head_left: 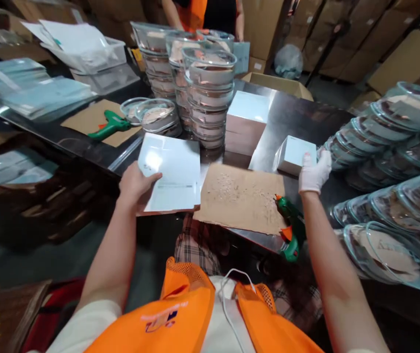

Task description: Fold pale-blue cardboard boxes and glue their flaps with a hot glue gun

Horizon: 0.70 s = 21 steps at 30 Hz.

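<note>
- Green glue gun [290,230] lies at the near edge of the steel surface [298,117], on a cardboard sheet [239,198].
- Left hand [134,186], bare, arm bent inward, grips a flat white box [171,171] by its near-left corner, thumb on top.
- Right hand [313,171], white glove, arm stretched forward, fingers closed around a small white box [294,154].
- Behind: 1 stack of white boxes [247,120], then stacked clear lidded containers [206,93].

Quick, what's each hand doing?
Left hand: holding a flat white box.
Right hand, gloved: on a small white box.
</note>
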Tool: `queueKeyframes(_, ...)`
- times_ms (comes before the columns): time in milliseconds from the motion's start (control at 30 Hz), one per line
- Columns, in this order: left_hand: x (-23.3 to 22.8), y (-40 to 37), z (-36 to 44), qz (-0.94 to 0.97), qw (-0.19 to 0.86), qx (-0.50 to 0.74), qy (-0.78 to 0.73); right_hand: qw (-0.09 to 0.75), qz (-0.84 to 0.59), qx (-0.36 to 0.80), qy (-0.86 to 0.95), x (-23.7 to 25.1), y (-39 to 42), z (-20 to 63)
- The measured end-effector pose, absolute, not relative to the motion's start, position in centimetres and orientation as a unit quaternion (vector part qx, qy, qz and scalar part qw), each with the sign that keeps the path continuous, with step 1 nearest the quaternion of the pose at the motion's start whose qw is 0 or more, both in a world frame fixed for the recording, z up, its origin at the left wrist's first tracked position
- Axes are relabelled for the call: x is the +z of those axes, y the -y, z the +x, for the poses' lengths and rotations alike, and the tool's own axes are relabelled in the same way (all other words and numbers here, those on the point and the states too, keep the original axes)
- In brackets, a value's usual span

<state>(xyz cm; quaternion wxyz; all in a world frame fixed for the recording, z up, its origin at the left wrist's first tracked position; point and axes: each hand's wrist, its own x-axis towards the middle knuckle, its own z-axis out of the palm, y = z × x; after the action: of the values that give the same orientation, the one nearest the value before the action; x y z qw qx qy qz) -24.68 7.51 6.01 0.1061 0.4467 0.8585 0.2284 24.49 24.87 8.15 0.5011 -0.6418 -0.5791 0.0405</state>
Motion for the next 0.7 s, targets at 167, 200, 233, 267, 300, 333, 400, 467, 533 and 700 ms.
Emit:
queueKeyframes(167, 10.3, -1.7, -19.6, 0.404, -0.096, 0.465, -0.782, 0.475, -0.427, 0.044, 0.768, 8.3, -10.0, 21.2)
queueKeyframes(200, 11.1, -0.5, -17.8, 0.442, -0.119, 0.492, -0.74, 0.488, -0.391, 0.032, 0.779, 8.8, -7.5, 20.5)
queueKeyframes(233, 11.6, 0.5, -16.0, 0.486, -0.11, 0.501, -0.708, 0.5, -0.362, 0.021, 0.787, 9.5, -5.6, 19.7)
queueKeyframes(267, 11.9, 1.4, -14.1, 0.536, -0.066, 0.495, -0.68, 0.508, -0.345, 0.01, 0.789, 10.2, -4.1, 19.1)
queueKeyframes(300, 11.8, 2.2, -12.5, 0.584, -0.015, 0.484, -0.652, 0.513, -0.342, 0.004, 0.787, 10.9, -3.2, 18.5)
queueKeyframes(333, 11.5, 2.9, -11.1, 0.623, 0.035, 0.471, -0.623, 0.514, -0.348, 0.003, 0.784, 11.4, -2.7, 18.1)
queueKeyframes(400, 10.0, 4.0, -9.4, 0.678, 0.117, 0.451, -0.569, 0.507, -0.377, 0.011, 0.775, 12.0, -2.5, 18.0)
queueKeyframes(467, 8.3, 4.9, -8.8, 0.701, 0.164, 0.442, -0.535, 0.488, -0.395, 0.036, 0.778, 12.0, -2.6, 18.7)
queueKeyframes(533, 6.9, 5.5, -8.9, 0.705, 0.182, 0.441, -0.525, 0.463, -0.385, 0.055, 0.797, 11.8, -2.4, 19.6)
queueKeyframes(700, 6.3, 6.6, -9.3, 0.714, 0.189, 0.441, -0.51, 0.434, -0.352, 0.102, 0.823, 11.6, -1.5, 20.7)
